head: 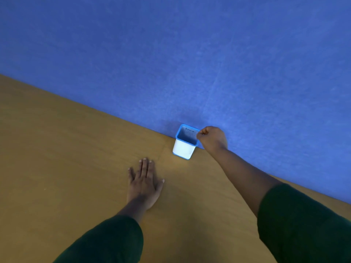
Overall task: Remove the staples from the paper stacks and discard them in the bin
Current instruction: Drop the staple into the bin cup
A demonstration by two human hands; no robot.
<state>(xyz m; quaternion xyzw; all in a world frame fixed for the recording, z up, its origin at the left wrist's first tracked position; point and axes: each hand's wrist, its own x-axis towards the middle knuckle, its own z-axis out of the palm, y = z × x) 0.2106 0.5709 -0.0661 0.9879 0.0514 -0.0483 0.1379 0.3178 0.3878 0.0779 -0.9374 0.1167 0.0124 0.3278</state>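
Observation:
A small square bin point(183, 149), white with a blue rim and a mesh inside, stands on the wooden table against the blue wall. My right hand point(212, 138) hovers at the bin's right rim with its fingers pinched together; whether a staple sits between them is too small to tell. My left hand point(145, 182) lies flat on the table, palm down, fingers spread, a little in front and left of the bin. No paper stack and no staple remover show in this view.
The wooden table point(66, 158) stretches left and toward me. A blue fabric partition point(171, 54) rises along its far edge. Dark green sleeves cover both forearms at the bottom of the view.

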